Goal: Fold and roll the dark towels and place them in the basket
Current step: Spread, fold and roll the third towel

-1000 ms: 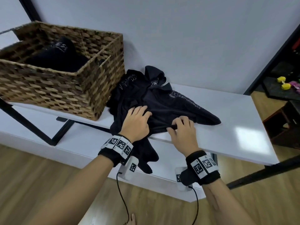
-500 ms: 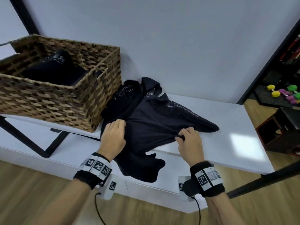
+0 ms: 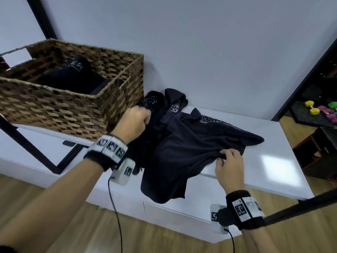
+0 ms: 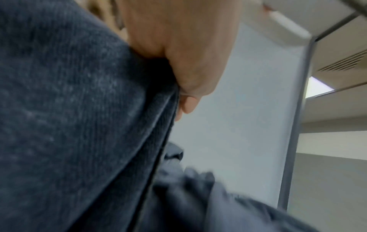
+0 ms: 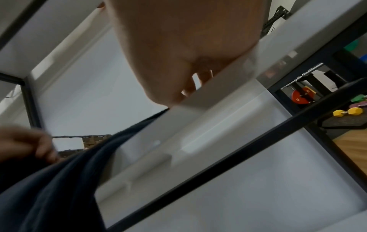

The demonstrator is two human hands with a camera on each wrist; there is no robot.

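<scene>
A dark towel (image 3: 184, 148) with pale lettering lies crumpled on the white shelf (image 3: 273, 161), one end hanging over the front edge. My left hand (image 3: 135, 121) grips its left edge in a fist beside the basket corner; in the left wrist view the cloth (image 4: 79, 125) fills the left side under my fingers (image 4: 186, 103). My right hand (image 3: 228, 161) pinches a fold of the towel's near edge at the shelf front. More dark towels (image 3: 164, 103) are bunched behind. The wicker basket (image 3: 60, 106) at left holds a rolled dark towel (image 3: 73, 75).
A black metal frame (image 3: 32, 148) runs under the shelf, and a black bar (image 3: 300, 207) crosses at lower right. Coloured dumbbells (image 3: 321, 110) lie on a dark mat at far right. Wood floor (image 3: 54, 225) is below.
My left hand has slid left and back along the towel to the basket corner and closed into a fist on the cloth. The right hand keeps its pinch near the shelf edge.
</scene>
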